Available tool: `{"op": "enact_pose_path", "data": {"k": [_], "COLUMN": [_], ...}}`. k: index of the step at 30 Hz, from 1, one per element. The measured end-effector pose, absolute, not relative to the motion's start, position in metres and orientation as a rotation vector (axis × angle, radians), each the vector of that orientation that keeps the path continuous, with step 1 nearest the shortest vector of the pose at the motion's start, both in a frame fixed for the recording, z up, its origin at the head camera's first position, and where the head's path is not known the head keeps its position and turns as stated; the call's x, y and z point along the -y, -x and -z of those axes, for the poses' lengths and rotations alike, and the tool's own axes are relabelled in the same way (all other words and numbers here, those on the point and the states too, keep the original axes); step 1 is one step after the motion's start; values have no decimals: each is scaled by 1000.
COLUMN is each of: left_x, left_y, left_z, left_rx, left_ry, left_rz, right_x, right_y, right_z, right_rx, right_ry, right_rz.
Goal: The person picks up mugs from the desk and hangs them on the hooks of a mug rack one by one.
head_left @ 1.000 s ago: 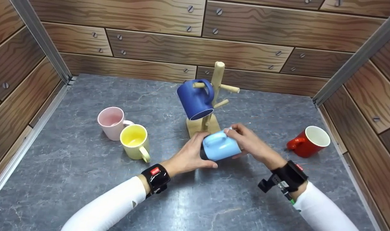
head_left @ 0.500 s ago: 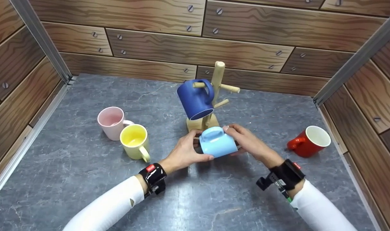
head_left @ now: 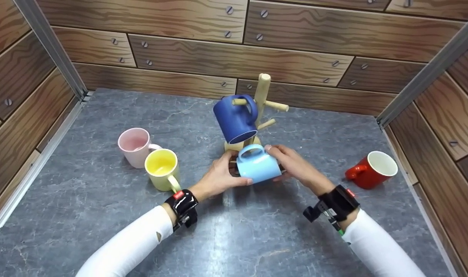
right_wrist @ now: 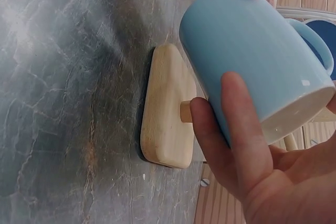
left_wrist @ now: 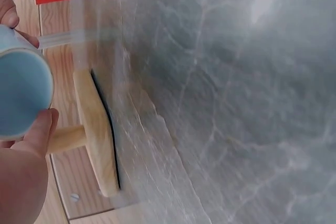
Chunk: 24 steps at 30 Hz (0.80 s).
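Observation:
A light blue mug (head_left: 259, 167) lies on its side in the air between both hands, its handle turned up toward the stand. My left hand (head_left: 218, 175) grips the rim end; the left wrist view looks into the mug's open mouth (left_wrist: 21, 93). At the base end, my right hand (head_left: 295, 165) holds the mug with fingers along its side, as the right wrist view shows. Just behind is a wooden mug stand (head_left: 261, 90) with several pegs. A dark blue mug (head_left: 234, 119) hangs tilted by its handle from one peg.
A pink mug (head_left: 134, 148) and a yellow mug (head_left: 161, 169) stand upright on the left, close together. To the right a red mug (head_left: 372, 169) sits tilted in view. Wood-patterned walls (head_left: 180, 50) enclose the grey marbled tabletop (head_left: 103, 215).
Both hands have moved the light blue mug slightly away from me and to the left, closer to the stand. Its handle has turned up toward the stand. The other mugs stay put.

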<state>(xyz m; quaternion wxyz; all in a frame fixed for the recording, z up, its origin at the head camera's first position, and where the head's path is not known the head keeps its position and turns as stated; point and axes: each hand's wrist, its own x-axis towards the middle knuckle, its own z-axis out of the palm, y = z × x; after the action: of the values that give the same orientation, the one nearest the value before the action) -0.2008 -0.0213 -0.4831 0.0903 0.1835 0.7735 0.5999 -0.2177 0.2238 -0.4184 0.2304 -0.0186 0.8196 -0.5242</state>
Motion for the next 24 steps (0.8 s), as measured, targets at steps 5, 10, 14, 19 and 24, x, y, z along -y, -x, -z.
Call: {"op": "enact_pose_path", "data": {"k": [5,10,14,19,24], "left_x": [23,25,27,30,32], "left_y": [205,207,210,214,215], "left_z": [486,488,489,489,488], "left_rx": [-2353,-2363,-2338,-2328,-2352], "left_ry": [-539,-536,-563,-576,-568], "left_rz": [-1760,-1745,-1773,-1812,-1784], "right_x": [-220,-218,-217,-217,-215], "right_y": [222,226,228,232,234], "right_z": [424,427,429,432,433], "right_rx": [-2239,-2249,-2266,-2327,-2354], "right_ry": [47,57,64,73,67], "right_rz": [1470,1481,1465,1419,1404]}}
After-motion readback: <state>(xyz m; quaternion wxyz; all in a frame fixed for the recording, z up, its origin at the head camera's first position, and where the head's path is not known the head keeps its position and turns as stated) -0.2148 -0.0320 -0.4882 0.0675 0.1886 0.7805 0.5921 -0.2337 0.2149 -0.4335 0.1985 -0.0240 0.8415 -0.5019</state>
